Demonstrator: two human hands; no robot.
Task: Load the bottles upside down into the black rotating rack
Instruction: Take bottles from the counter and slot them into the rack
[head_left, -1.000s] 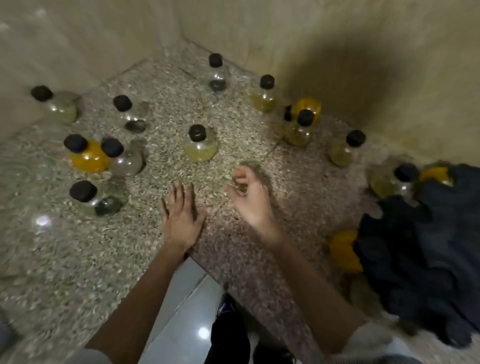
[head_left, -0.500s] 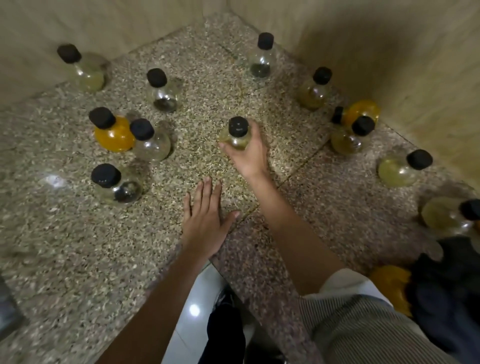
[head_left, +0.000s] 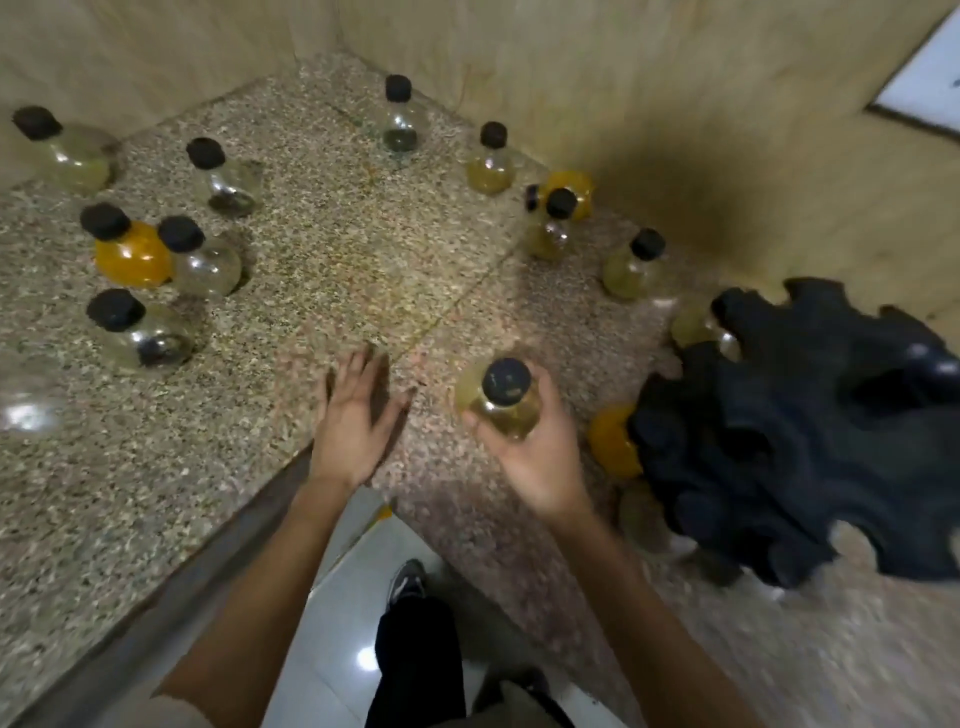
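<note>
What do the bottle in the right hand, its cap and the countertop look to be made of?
Bottle in the right hand: clear glass or hard plastic, glossy; yellowish liquid shows through it. Its cap: black, matte, likely plastic; blur hides detail. Countertop: speckled polished stone, probably granite or terrazzo, with a light glare at its left edge.
</note>
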